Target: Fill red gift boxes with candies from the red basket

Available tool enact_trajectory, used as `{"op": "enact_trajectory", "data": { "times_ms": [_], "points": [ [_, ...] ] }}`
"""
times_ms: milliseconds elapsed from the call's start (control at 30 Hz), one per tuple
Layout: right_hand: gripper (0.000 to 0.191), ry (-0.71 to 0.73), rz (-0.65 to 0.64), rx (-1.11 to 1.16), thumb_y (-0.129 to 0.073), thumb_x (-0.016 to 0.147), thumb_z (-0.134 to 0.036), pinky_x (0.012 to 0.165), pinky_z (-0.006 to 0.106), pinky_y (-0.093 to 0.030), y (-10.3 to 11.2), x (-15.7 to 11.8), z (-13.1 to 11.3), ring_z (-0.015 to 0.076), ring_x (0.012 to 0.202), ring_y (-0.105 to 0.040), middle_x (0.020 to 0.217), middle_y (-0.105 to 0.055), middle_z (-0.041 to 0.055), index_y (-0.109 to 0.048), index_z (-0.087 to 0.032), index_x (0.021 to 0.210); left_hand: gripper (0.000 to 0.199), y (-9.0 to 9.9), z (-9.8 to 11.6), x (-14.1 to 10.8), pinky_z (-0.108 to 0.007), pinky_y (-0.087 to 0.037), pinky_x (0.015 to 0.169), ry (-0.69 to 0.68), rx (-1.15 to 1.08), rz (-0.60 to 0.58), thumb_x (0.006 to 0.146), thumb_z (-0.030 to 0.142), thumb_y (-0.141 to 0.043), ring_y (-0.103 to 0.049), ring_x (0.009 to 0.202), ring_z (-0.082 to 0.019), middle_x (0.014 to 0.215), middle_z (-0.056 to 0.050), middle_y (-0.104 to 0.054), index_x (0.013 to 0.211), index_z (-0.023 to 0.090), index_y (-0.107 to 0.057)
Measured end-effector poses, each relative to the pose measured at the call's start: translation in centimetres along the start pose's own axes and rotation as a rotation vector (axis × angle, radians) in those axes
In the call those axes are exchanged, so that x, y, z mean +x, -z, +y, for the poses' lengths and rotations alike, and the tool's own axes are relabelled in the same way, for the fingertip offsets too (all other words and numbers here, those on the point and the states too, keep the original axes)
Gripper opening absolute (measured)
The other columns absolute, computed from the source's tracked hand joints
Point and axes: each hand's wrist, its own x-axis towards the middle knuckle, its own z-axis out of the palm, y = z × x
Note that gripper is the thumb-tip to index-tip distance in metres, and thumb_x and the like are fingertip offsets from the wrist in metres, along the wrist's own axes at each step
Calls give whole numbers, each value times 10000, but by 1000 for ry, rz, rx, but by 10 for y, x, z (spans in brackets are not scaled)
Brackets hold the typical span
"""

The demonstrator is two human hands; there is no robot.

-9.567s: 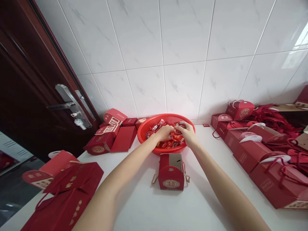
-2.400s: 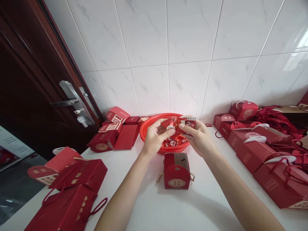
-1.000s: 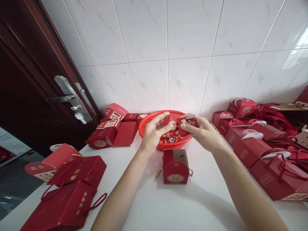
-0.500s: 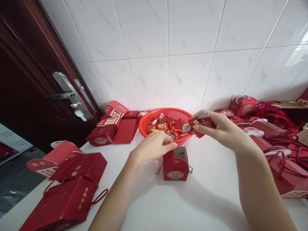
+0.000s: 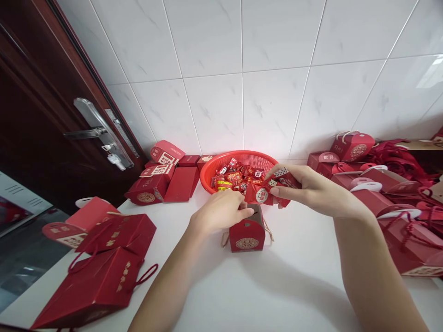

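A small red gift box (image 5: 247, 239) with a gold round emblem and twisted cord handles stands upright on the white table, its top open. My left hand (image 5: 218, 211) is closed at the box's upper left edge, thumb reaching over the opening; the fingertips are partly hidden. In my right hand (image 5: 311, 189), thumb and fingers pinch a red wrapped candy packet (image 5: 260, 194) with a white round label, just above and behind the box opening. Behind both hands sits a red plastic basket (image 5: 254, 158) holding many red wrapped candies (image 5: 234, 177).
Larger red gift boxes (image 5: 93, 286) lie at the left front, more red boxes (image 5: 147, 190) at the back left. On the right, red boxes (image 5: 404, 240) with cords are piled up. A tiled wall (image 5: 211, 50) closes the back; a dark door (image 5: 38, 92) is at left.
My right hand has brought the candy packet left and down, closer to the box. The small box has shifted slightly left, with my left hand staying at its edge.
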Motion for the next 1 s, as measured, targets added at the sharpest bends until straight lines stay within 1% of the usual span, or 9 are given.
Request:
{"op": "enact_trajectory", "data": {
  "times_ms": [100,300,367,533,667,767,833,933,1000],
  "points": [
    [76,-2,-5,21,-681,846,-264,567,296,-489,-1,1,0,173,644,-591,737,-682,12,-722,-204,870,484,3,-3,0,-329,-186,547,-8,13,-81,820,327,-636,-302,417,-157,424,28,-351,439,237,-351],
    [139,-34,-61,8,-646,874,-318,582,318,-492,-1,2,5,182,646,-604,796,-697,28,-703,-203,928,524,1,-8,4,-324,-215,505,84,22,-43,823,432,-640,-344,383,-149,425,16,-433,453,236,-324],
    [154,-48,-63,8,-648,873,-334,591,316,-498,0,2,4,181,659,-606,799,-690,30,-690,-195,927,502,3,-9,5,-319,-239,491,126,54,-75,837,441,-612,-385,376,-150,422,16,-453,463,234,-351],
    [179,-85,-84,-8,-621,893,-345,657,318,-516,2,2,0,185,747,-611,862,-676,42,-649,-178,952,306,15,-9,5,-284,-339,504,167,119,-211,822,354,-586,-588,502,-177,516,8,-582,578,215,-466],
    [199,-99,-101,-30,-608,898,-371,637,316,-498,2,2,4,176,708,-591,818,-652,26,-629,-185,967,46,18,-8,6,-255,-384,530,97,54,-242,749,249,-617,-627,595,-167,659,16,-654,747,205,-606],
    [200,-96,-130,-62,-610,893,-381,618,304,-474,2,4,9,164,681,-563,766,-616,8,-624,-188,944,164,14,-10,10,-261,-360,531,1,95,-287,771,205,-555,-579,591,-157,691,15,-646,876,215,-681],
    [197,-92,-149,-90,-593,902,-383,605,293,-451,2,4,12,153,670,-542,749,-592,-2,-620,-192,935,179,11,-12,12,-267,-356,537,-24,112,-328,794,203,-520,-573,608,-164,708,2,-653,865,211,-684],
    [189,-113,-150,-144,-570,905,-382,577,283,-416,1,3,12,146,646,-518,723,-563,-14,-602,-198,935,141,6,-13,13,-271,-366,543,-16,120,-382,813,308,-557,-592,644,-185,703,-14,-658,764,202,-635],
    [168,-116,-154,-191,-562,897,-366,556,276,-394,0,2,10,139,626,-496,707,-537,-20,-586,-200,915,225,5,-12,13,-274,-373,539,10,114,-429,776,426,-644,-597,648,-198,690,-15,-656,769,202,-630]
  ]
}}
